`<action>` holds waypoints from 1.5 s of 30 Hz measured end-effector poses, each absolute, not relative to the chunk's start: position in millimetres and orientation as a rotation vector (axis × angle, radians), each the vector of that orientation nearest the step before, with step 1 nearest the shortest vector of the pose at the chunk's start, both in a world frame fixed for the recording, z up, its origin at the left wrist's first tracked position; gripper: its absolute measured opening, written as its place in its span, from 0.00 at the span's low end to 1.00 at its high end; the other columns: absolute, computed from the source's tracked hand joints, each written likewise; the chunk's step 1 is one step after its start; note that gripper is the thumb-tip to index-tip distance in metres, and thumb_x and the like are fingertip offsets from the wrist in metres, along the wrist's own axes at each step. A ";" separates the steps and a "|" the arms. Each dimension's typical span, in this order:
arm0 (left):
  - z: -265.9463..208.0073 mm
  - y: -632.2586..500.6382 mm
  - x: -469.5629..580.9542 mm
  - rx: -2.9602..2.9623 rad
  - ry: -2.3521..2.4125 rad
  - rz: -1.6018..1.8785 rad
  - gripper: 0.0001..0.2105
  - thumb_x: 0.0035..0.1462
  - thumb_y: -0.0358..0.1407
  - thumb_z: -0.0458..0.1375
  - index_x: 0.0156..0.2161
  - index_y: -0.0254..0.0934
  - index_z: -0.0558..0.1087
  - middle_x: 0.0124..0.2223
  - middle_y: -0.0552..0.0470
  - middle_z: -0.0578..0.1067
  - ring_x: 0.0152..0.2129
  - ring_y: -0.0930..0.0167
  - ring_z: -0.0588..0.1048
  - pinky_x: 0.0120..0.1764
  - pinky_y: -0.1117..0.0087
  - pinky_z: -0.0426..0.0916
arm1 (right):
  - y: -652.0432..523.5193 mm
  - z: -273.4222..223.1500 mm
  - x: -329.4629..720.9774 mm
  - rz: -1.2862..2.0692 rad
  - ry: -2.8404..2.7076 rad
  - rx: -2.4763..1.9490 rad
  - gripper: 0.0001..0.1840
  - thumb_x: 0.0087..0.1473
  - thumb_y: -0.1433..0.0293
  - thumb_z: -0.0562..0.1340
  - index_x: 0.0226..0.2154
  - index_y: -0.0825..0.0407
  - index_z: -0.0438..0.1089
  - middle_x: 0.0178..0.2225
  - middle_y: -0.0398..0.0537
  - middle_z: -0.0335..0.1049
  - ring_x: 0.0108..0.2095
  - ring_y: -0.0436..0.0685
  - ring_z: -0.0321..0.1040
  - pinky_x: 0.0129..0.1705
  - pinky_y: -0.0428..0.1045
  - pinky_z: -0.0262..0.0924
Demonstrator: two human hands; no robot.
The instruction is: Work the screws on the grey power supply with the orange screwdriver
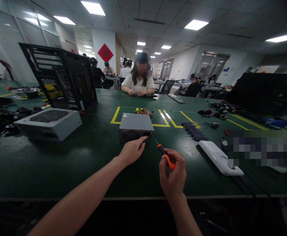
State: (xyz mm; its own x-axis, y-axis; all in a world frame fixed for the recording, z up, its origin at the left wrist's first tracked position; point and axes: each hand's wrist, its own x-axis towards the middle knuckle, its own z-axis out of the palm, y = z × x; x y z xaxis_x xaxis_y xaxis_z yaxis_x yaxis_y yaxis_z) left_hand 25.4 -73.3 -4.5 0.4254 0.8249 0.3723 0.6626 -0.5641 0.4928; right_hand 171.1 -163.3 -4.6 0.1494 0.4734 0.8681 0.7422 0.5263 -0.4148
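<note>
Two silver-grey power supply boxes sit on the green tabletop (138,183): the near box (136,123) is straight ahead of the person, round fan grille facing them, with one bundle of coloured wires (143,112) at its back; the second box (51,121) lies to the left, its perforated grille on top. One screwdriver (160,147), orange and black, is in use, and one black computer case (77,78) stands upright behind the second box. One white casing (219,158) lies at the right, near a single black slanted panel (266,95), and one metal bowl (27,92) rests at the far left. A small pale label (125,115) is on the near box's top, its print too small to read; one red diamond sign (105,51) hangs on the pillar, its writing not legible. The left hand (132,151) reaches forward, index finger stretched to the right part of the near box's front; whether that grip pinches anything small, I cannot tell. The right hand (174,167) is raised off the tabletop, its grip closed around the screwdriver's handle, the shaft slanting up and leftward to the box's front right corner. One co-worker (138,83) sits opposite, both hands together over dark items.
</note>
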 end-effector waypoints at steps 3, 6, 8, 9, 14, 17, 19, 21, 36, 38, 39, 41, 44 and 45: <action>-4.5 -73.9 26.4 2.438 1.314 0.817 0.20 0.60 0.37 0.43 0.57 0.42 0.57 0.47 0.48 0.72 0.39 0.66 0.72 0.41 0.67 0.64 | -162.4 -6.0 170.2 -0.265 -1.521 -1.075 0.15 0.47 0.76 0.58 0.39 0.51 0.57 0.39 0.50 0.63 0.40 0.56 0.62 0.40 0.55 0.60; -3.1 -74.5 27.3 2.455 1.353 0.784 0.20 0.60 0.37 0.42 0.57 0.42 0.55 0.48 0.48 0.72 0.39 0.65 0.72 0.42 0.67 0.64 | -161.1 -8.0 169.6 -0.234 -1.497 -1.110 0.13 0.49 0.75 0.57 0.39 0.51 0.57 0.39 0.50 0.61 0.40 0.55 0.62 0.39 0.54 0.61; -1.6 -75.2 27.8 2.466 1.371 0.761 0.20 0.60 0.37 0.42 0.58 0.42 0.55 0.47 0.47 0.72 0.39 0.65 0.73 0.41 0.67 0.64 | -160.4 -9.1 169.2 -0.193 -1.448 -1.117 0.12 0.51 0.74 0.56 0.40 0.51 0.57 0.39 0.51 0.60 0.40 0.55 0.62 0.37 0.53 0.62; -0.9 -75.6 28.0 2.467 1.381 0.750 0.21 0.60 0.37 0.42 0.58 0.41 0.55 0.46 0.47 0.73 0.39 0.65 0.73 0.41 0.67 0.64 | -160.2 -9.4 169.0 -0.183 -1.433 -1.110 0.13 0.51 0.75 0.55 0.41 0.51 0.56 0.39 0.51 0.60 0.40 0.55 0.62 0.37 0.52 0.62; 0.5 -76.2 28.6 2.464 1.430 0.691 0.21 0.60 0.37 0.42 0.58 0.40 0.54 0.42 0.46 0.74 0.37 0.65 0.73 0.40 0.67 0.64 | -160.8 -6.6 168.2 -0.277 -1.538 -1.066 0.15 0.47 0.77 0.58 0.38 0.51 0.58 0.39 0.50 0.63 0.39 0.55 0.63 0.39 0.55 0.61; -0.8 -75.2 28.6 2.483 1.422 0.679 0.21 0.60 0.37 0.42 0.58 0.40 0.53 0.41 0.45 0.74 0.35 0.64 0.74 0.38 0.66 0.65 | -161.3 -5.7 168.1 -0.242 -1.527 -1.090 0.11 0.49 0.75 0.57 0.38 0.51 0.58 0.39 0.51 0.63 0.40 0.56 0.63 0.39 0.55 0.61; -1.6 -74.6 28.6 2.485 1.431 0.670 0.21 0.59 0.37 0.42 0.58 0.40 0.53 0.40 0.45 0.75 0.34 0.64 0.74 0.38 0.66 0.65 | -161.3 -6.5 167.8 -0.185 -1.474 -1.100 0.10 0.52 0.74 0.55 0.39 0.51 0.57 0.39 0.51 0.62 0.40 0.55 0.62 0.38 0.54 0.62; -2.0 -74.3 28.4 2.483 1.440 0.655 0.21 0.59 0.37 0.42 0.58 0.40 0.52 0.38 0.45 0.75 0.33 0.65 0.74 0.37 0.67 0.64 | -161.3 -7.6 167.1 -0.159 -1.452 -1.089 0.11 0.52 0.74 0.53 0.40 0.51 0.56 0.39 0.52 0.61 0.40 0.55 0.62 0.37 0.53 0.62; -2.1 -73.5 27.5 2.466 1.426 0.637 0.22 0.59 0.37 0.42 0.58 0.41 0.51 0.35 0.47 0.75 0.32 0.65 0.74 0.36 0.67 0.64 | -162.3 -7.2 166.6 -0.240 -1.488 -1.054 0.13 0.49 0.77 0.56 0.38 0.51 0.56 0.39 0.51 0.60 0.41 0.56 0.62 0.38 0.55 0.61; -2.7 -73.0 27.4 2.470 1.425 0.639 0.22 0.59 0.37 0.42 0.58 0.41 0.51 0.36 0.46 0.75 0.32 0.65 0.74 0.36 0.67 0.64 | -162.7 -6.6 166.9 -0.252 -1.524 -1.053 0.12 0.49 0.77 0.57 0.37 0.50 0.57 0.40 0.51 0.61 0.41 0.57 0.62 0.38 0.55 0.61; -3.2 -72.6 27.3 2.471 1.425 0.642 0.22 0.59 0.36 0.42 0.58 0.41 0.51 0.36 0.46 0.75 0.32 0.65 0.74 0.36 0.67 0.64 | -162.9 -6.2 167.1 -0.257 -1.529 -1.062 0.12 0.49 0.77 0.57 0.37 0.50 0.57 0.40 0.51 0.61 0.41 0.57 0.61 0.38 0.56 0.61; -4.3 -71.9 27.0 2.470 1.424 0.647 0.22 0.59 0.36 0.42 0.58 0.42 0.51 0.36 0.46 0.75 0.32 0.64 0.74 0.36 0.67 0.64 | -163.1 -5.7 167.4 -0.258 -1.526 -1.083 0.11 0.50 0.76 0.56 0.38 0.50 0.58 0.41 0.52 0.60 0.41 0.56 0.61 0.38 0.55 0.61; -5.5 -71.2 26.5 2.477 1.411 0.654 0.22 0.58 0.36 0.43 0.58 0.43 0.51 0.35 0.47 0.75 0.31 0.64 0.74 0.34 0.67 0.64 | -162.5 -6.1 167.2 -0.262 -1.511 -1.073 0.11 0.52 0.77 0.54 0.40 0.51 0.57 0.40 0.53 0.59 0.41 0.56 0.60 0.37 0.54 0.61; -5.6 -71.1 26.4 2.476 1.408 0.658 0.22 0.59 0.36 0.43 0.58 0.43 0.51 0.34 0.47 0.75 0.31 0.64 0.74 0.34 0.67 0.64 | -162.1 -6.5 167.1 -0.269 -1.505 -1.060 0.13 0.52 0.77 0.53 0.41 0.52 0.56 0.40 0.53 0.60 0.41 0.56 0.61 0.38 0.54 0.61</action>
State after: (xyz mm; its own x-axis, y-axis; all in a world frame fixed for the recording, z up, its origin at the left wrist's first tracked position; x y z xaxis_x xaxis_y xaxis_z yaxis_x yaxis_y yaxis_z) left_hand 26.4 -71.1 -5.6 0.4417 0.8547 0.2729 0.7573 -0.5183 0.3974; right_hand 167.1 -162.1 -6.5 0.1316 0.4541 0.8812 0.7311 0.5558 -0.3956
